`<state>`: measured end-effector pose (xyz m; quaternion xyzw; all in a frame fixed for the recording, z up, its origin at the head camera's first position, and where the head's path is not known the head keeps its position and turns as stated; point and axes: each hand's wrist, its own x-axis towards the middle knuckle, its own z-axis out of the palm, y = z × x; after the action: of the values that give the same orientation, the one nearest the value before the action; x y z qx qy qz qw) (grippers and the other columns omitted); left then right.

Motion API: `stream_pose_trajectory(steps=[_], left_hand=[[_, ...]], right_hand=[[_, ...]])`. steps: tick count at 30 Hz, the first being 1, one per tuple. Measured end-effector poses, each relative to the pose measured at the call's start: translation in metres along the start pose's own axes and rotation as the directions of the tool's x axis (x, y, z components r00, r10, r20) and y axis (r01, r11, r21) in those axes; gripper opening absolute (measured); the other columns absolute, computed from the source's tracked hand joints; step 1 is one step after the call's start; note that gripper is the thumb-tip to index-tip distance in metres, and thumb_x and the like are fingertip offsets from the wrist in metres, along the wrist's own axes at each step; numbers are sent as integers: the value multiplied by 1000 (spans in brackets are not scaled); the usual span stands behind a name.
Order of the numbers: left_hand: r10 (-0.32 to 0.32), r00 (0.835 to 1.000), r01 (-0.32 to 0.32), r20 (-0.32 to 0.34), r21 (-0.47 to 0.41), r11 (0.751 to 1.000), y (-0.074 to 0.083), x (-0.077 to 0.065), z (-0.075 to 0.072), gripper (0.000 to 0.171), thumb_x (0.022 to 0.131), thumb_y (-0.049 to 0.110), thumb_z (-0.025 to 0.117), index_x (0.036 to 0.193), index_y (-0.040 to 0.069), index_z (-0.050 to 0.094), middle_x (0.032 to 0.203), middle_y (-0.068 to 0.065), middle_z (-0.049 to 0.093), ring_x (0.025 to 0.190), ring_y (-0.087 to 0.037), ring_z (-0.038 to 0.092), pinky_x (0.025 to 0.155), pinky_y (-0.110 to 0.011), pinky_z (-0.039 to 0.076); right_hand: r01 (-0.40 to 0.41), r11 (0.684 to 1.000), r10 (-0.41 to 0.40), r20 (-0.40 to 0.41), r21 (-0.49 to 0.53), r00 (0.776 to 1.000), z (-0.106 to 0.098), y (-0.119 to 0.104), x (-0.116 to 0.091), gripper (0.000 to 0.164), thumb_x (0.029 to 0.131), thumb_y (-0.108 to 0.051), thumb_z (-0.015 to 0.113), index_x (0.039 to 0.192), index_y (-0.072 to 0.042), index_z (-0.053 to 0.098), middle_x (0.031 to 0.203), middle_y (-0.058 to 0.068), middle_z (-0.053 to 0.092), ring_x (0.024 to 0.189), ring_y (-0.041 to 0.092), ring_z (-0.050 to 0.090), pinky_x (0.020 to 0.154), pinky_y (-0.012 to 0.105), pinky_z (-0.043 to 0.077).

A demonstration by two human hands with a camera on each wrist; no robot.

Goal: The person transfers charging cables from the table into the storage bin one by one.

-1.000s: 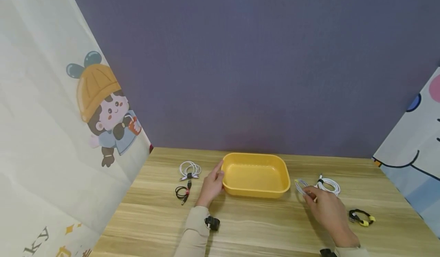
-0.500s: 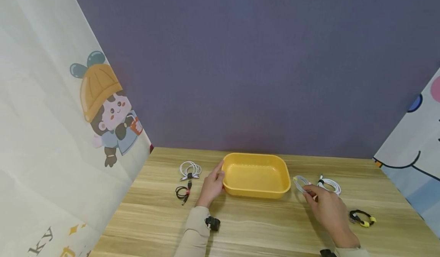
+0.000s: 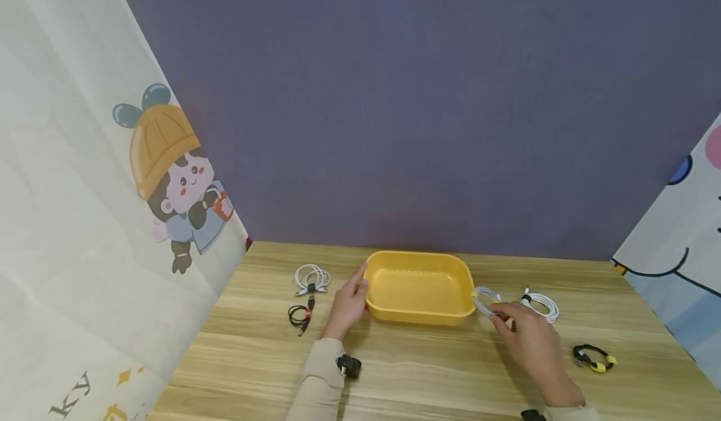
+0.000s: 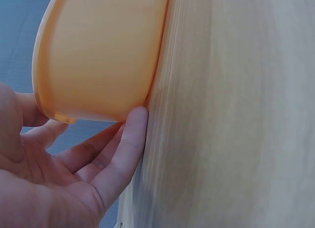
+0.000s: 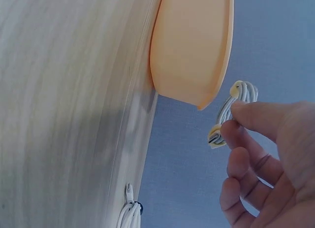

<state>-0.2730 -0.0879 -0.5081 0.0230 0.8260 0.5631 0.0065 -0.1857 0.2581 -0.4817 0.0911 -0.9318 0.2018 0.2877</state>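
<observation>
My right hand (image 3: 529,339) pinches a coiled white cable (image 3: 485,299) between thumb and fingertips, beside the right end of a yellow plastic tray (image 3: 419,316). In the right wrist view the cable (image 5: 226,110) shows two yellow ties and a metal plug end, and hangs clear of the table near the tray rim. Fairly straight fingers of my left hand (image 3: 345,308) rest against the tray's left end. The left wrist view shows those fingertips (image 4: 136,119) touching the outer wall low down, close to the tabletop. Nothing lies inside the tray.
Left of the tray lie a coiled white cable (image 3: 312,278) and a black cable (image 3: 300,316) with a red tie. On the right are another white cable coil (image 3: 542,305) with a black tie and a black cable (image 3: 594,358) with yellow ties. A grey-blue panel (image 3: 417,127) stands behind.
My right hand has lifted the white cable slightly and carried it left, up to the tray's right rim. My left hand and the tray have stayed put.
</observation>
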Motion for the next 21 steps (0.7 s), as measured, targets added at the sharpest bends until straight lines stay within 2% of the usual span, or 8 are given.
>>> stream_pose_trajectory(steps=[10, 21], left_hand=[[0, 1000, 0, 3, 0, 1000, -1, 1, 0, 47, 111, 27, 45, 157, 34, 41, 104, -17, 73, 67, -20, 68, 62, -31, 58], [8, 1000, -8, -4, 5, 1000, -2, 0, 1, 47, 110, 28, 45, 157, 34, 42, 109, -17, 73, 64, -17, 66, 62, -30, 58]], right_hand=[[59, 998, -59, -60, 14, 996, 5, -1, 0, 26, 74, -9, 90, 97, -15, 79, 77, -7, 69, 56, -7, 40, 44, 18, 31], [68, 997, -66, -58, 37, 996, 7, -10, 1, 26, 74, -8, 90, 97, -16, 81, 76, -7, 70, 59, -2, 54, 47, 19, 40]])
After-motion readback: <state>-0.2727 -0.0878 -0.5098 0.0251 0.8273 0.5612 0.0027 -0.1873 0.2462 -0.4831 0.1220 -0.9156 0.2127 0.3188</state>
